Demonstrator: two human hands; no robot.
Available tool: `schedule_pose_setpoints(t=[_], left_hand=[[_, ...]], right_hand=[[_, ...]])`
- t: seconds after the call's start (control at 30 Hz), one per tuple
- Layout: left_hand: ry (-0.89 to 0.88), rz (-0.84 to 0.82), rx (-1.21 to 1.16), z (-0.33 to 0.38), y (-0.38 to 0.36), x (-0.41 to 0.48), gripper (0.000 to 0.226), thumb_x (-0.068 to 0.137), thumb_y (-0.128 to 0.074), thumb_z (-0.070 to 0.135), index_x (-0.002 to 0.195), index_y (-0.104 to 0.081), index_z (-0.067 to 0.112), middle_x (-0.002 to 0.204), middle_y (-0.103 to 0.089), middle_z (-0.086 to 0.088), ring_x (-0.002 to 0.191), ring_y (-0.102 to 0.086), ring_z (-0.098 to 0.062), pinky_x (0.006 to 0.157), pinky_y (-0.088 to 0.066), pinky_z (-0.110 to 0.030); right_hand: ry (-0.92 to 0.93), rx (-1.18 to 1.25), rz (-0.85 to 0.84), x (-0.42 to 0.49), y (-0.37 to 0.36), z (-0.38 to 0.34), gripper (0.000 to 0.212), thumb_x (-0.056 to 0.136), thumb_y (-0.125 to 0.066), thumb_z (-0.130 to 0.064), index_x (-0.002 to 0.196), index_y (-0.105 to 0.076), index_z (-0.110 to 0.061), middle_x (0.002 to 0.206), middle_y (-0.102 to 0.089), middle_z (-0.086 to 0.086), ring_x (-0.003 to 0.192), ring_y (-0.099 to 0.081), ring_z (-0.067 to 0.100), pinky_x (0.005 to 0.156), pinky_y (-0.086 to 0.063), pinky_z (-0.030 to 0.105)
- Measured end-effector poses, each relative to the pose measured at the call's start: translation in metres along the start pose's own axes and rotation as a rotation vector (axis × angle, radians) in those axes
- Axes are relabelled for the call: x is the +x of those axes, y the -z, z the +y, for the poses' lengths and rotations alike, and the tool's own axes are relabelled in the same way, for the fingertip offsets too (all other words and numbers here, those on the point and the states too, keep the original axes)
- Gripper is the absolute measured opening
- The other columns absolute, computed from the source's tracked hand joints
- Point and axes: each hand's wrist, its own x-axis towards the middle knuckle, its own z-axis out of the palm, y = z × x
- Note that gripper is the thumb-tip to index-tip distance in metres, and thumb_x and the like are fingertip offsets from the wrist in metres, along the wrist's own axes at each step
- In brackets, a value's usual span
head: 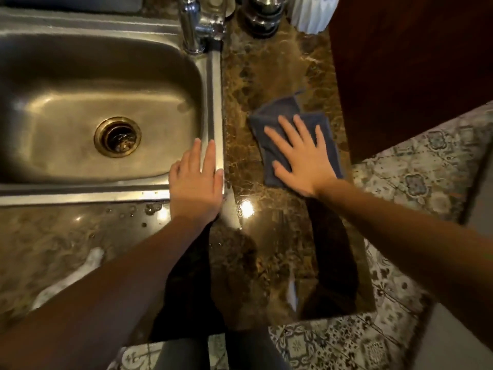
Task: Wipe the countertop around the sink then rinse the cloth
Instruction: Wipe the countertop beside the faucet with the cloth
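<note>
A blue-grey cloth (274,113) lies flat on the brown marble countertop (266,70) to the right of the steel sink (80,62). My right hand (300,156) presses flat on the cloth with fingers spread. My left hand (196,182) rests palm down on the sink's front right corner, fingers together, holding nothing. The chrome faucet (196,22) stands at the sink's back right corner.
The drain (117,137) sits in the middle of the basin. Water drops and soapy streaks (80,271) lie on the counter in front of the sink. A white ribbed container (312,12) and metal items stand at the back. A dark wooden cabinet (400,62) borders the counter's right side.
</note>
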Motion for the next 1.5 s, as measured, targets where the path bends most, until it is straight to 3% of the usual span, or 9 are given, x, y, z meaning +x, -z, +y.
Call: schedule_pose_setpoints(t=[0.33, 0.5, 0.73, 0.97, 1.23, 1.37, 1.5], left_hand=[[-0.007, -0.069, -0.04, -0.002, 0.008, -0.001, 0.056, 0.101, -0.023, 0.037, 0.153, -0.018, 0.015, 0.157, -0.024, -0.015, 0.139, -0.032, -0.031, 0.107, -0.027, -0.048], [0.0, -0.083, -0.046, -0.002, 0.009, 0.0, 0.057, 0.101, -0.023, 0.038, 0.153, -0.017, 0.015, 0.158, -0.022, -0.015, 0.141, -0.029, -0.031, 0.108, -0.026, -0.047], [0.004, -0.093, -0.041, -0.003, 0.008, 0.001, 0.063, 0.097, -0.012, 0.042, 0.153, -0.019, 0.015, 0.157, -0.025, -0.015, 0.14, -0.031, -0.03, 0.109, -0.028, -0.046], [-0.007, -0.011, -0.084, -0.005, 0.003, 0.002, 0.055, 0.099, -0.03, 0.036, 0.148, -0.036, 0.01, 0.15, -0.037, -0.02, 0.133, -0.042, -0.032, 0.104, -0.035, -0.044], [0.039, -0.087, -0.053, -0.002, 0.009, 0.0, 0.058, 0.099, -0.018, 0.038, 0.151, -0.027, 0.014, 0.156, -0.028, -0.014, 0.138, -0.034, -0.029, 0.106, -0.031, -0.044], [0.032, -0.078, -0.043, 0.001, 0.007, -0.001, 0.058, 0.099, -0.018, 0.038, 0.152, -0.024, 0.015, 0.157, -0.026, -0.013, 0.139, -0.032, -0.028, 0.107, -0.029, -0.043], [0.02, -0.063, -0.053, 0.0, 0.002, 0.002, 0.057, 0.098, -0.024, 0.038, 0.151, -0.026, 0.016, 0.156, -0.029, -0.014, 0.138, -0.035, -0.027, 0.106, -0.031, -0.043]], right_hand=[[-0.237, 0.129, -0.041, -0.227, -0.044, -0.069, 0.071, 0.088, -0.04, -0.048, 0.153, -0.015, -0.036, 0.163, -0.007, -0.001, 0.15, 0.001, 0.027, 0.115, -0.003, 0.056], [-0.269, 0.126, -0.098, -0.265, -0.051, -0.106, 0.073, 0.089, -0.04, -0.059, 0.153, -0.015, -0.037, 0.162, -0.011, -0.001, 0.15, -0.001, 0.029, 0.115, -0.004, 0.055], [-0.138, 0.071, -0.059, -0.17, -0.042, -0.103, 0.07, 0.092, -0.024, -0.066, 0.154, -0.015, -0.034, 0.162, -0.013, 0.005, 0.149, -0.003, 0.033, 0.115, -0.005, 0.059], [-0.053, 0.004, 0.026, -0.013, -0.019, -0.063, 0.067, 0.091, -0.031, -0.061, 0.152, -0.019, -0.035, 0.162, -0.012, 0.001, 0.149, -0.006, 0.029, 0.116, -0.006, 0.058], [-0.108, 0.027, 0.086, 0.166, 0.012, -0.034, 0.064, 0.093, -0.027, -0.057, 0.153, -0.013, -0.038, 0.163, -0.007, -0.002, 0.149, -0.001, 0.028, 0.117, 0.001, 0.057], [-0.064, 0.013, 0.097, 0.172, 0.015, -0.029, 0.066, 0.091, -0.024, -0.058, 0.153, -0.015, -0.037, 0.163, -0.007, -0.001, 0.149, -0.002, 0.029, 0.116, 0.001, 0.058], [0.069, -0.027, 0.047, 0.111, 0.015, -0.027, 0.071, 0.085, -0.026, -0.057, 0.152, -0.021, -0.035, 0.162, -0.015, 0.001, 0.148, -0.009, 0.031, 0.115, -0.006, 0.06]])
